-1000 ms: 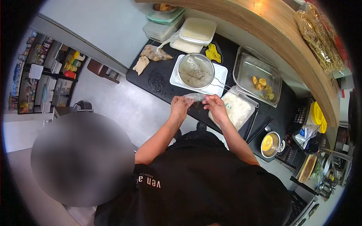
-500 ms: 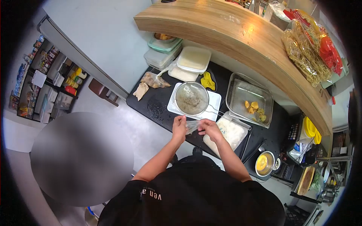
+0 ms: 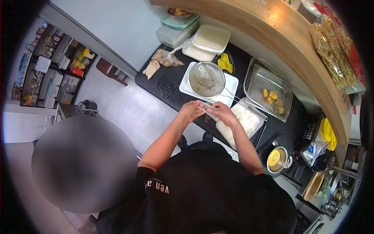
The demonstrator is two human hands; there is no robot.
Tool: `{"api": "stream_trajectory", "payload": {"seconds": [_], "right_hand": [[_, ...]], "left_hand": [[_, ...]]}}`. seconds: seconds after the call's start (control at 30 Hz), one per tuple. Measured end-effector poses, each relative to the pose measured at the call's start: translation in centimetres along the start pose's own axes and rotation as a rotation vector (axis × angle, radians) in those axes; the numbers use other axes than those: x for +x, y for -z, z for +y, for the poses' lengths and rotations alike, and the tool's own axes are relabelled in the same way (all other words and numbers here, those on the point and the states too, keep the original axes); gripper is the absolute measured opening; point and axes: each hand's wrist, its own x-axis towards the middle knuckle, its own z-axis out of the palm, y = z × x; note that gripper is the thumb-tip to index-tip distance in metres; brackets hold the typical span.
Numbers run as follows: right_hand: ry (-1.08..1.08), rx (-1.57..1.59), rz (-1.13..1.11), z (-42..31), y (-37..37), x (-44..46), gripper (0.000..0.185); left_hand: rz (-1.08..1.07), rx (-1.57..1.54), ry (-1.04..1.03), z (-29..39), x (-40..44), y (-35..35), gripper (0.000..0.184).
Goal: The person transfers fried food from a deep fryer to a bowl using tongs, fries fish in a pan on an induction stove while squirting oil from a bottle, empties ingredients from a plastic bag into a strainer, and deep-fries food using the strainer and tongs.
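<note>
My left hand (image 3: 190,112) and my right hand (image 3: 224,113) are close together at the counter's front edge. Between them they grip a thin, translucent piece of clear plastic (image 3: 210,111); I cannot tell whether it is a bag or a glove. Just beyond the fingers, a metal strainer (image 3: 206,79) with dark residue rests on a white tray (image 3: 184,87). Beside my right hand lies a pan of white powder (image 3: 246,121), which looks like flour. Farther right, a wire basket (image 3: 287,84) contains several yellow-orange pieces.
Left on the black counter (image 3: 150,86) are a tied bag of pale pieces (image 3: 168,57) and dark crumbs. Lidded containers (image 3: 211,38) stack at the back, near a yellow item (image 3: 224,63). A metal bowl (image 3: 277,160) stands right. A wooden shelf (image 3: 249,21) overhangs the counter.
Both hands have come closer together, and the plastic between them is bunched less loosely and held at a slant. The camera view has shifted, so the counter appears higher and farther right.
</note>
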Motion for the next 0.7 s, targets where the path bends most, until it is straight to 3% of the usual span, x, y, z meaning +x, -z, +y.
{"api": "stream_trajectory", "payload": {"seconds": [0.1,0.17,0.2,0.23,0.3,0.4,0.53,0.57,0.63,0.7], "right_hand": [[-0.121,-0.12,0.071,1.0,0.9,1.1,0.029],[-0.102,-0.092,0.14,1.7,1.3,2.1,0.019],[-0.112,0.106,0.148,1.2,1.1,2.2,0.016],[-0.119,0.303,0.157,0.8,0.8,2.2,0.017],[-0.187,0.431,0.078,2.0,1.0,3.4,0.02],[-0.126,0.848,-0.114,3.6,-0.3,5.0,0.018],[-0.293,0.591,0.049,-0.5,-1.4,2.4,0.021],[-0.294,0.593,0.05,0.8,-0.8,3.0,0.021],[-0.172,0.299,0.105,3.4,0.7,4.5,0.024],[-0.159,0.291,0.104,3.8,1.1,5.0,0.027]], "left_hand": [[-0.08,-0.165,0.028,-1.1,2.4,0.7,0.008],[-0.322,-0.225,-0.023,-1.4,3.3,2.0,0.007],[-0.168,-0.002,-0.074,-0.1,1.2,0.6,0.012],[-0.165,-0.004,-0.066,-0.3,1.0,0.8,0.012],[-0.087,0.546,-0.176,-0.1,0.9,0.9,0.017],[0.066,0.573,-0.198,-0.4,2.2,1.0,0.022],[0.14,0.349,-0.192,-1.3,3.9,0.9,0.021],[0.14,0.35,-0.19,-1.7,4.6,1.1,0.021],[0.036,0.038,-0.152,-2.1,5.7,1.3,0.022],[0.031,0.136,-0.167,-1.5,5.9,0.9,0.025]]}}
